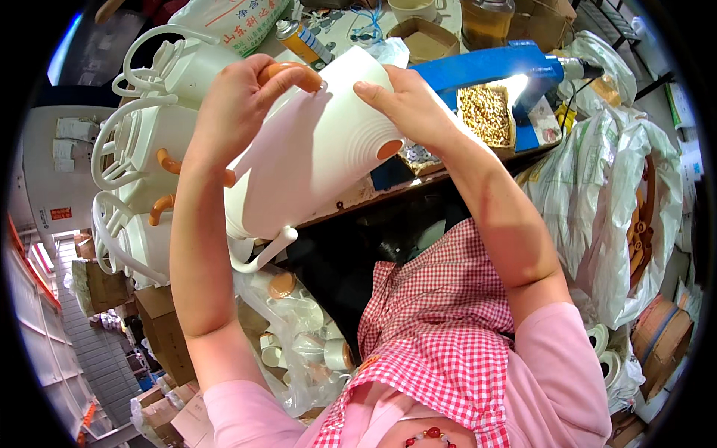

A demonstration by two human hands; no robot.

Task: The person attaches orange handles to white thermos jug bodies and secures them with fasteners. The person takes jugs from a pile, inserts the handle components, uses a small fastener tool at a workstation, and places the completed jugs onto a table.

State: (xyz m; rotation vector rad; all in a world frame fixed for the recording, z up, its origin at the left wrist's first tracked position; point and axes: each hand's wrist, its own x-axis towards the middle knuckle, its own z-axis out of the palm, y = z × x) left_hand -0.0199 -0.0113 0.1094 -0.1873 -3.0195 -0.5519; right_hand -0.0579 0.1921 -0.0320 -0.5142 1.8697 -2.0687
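A white plastic watering can (314, 149) lies tilted across the bench edge in front of me. My left hand (243, 93) is closed round a curved orange-brown handle (295, 75), whose end touches the can's upper side. My right hand (411, 101) grips the can near its far end, thumb on the outside and the other fingers mostly hidden behind it. Beside that wrist, a brown round spot (389, 150) shows amid ringed ridges on the can. A white curved tube (272, 250) sticks out at the near end.
Several similar white cans (175, 131) with looped white tubes stand at left. A blue machine arm (485, 66) reaches over a box of small brass-coloured parts (485, 116). Nearby are a spray can (305, 43) and a clear bag (597, 201) of brown handles.
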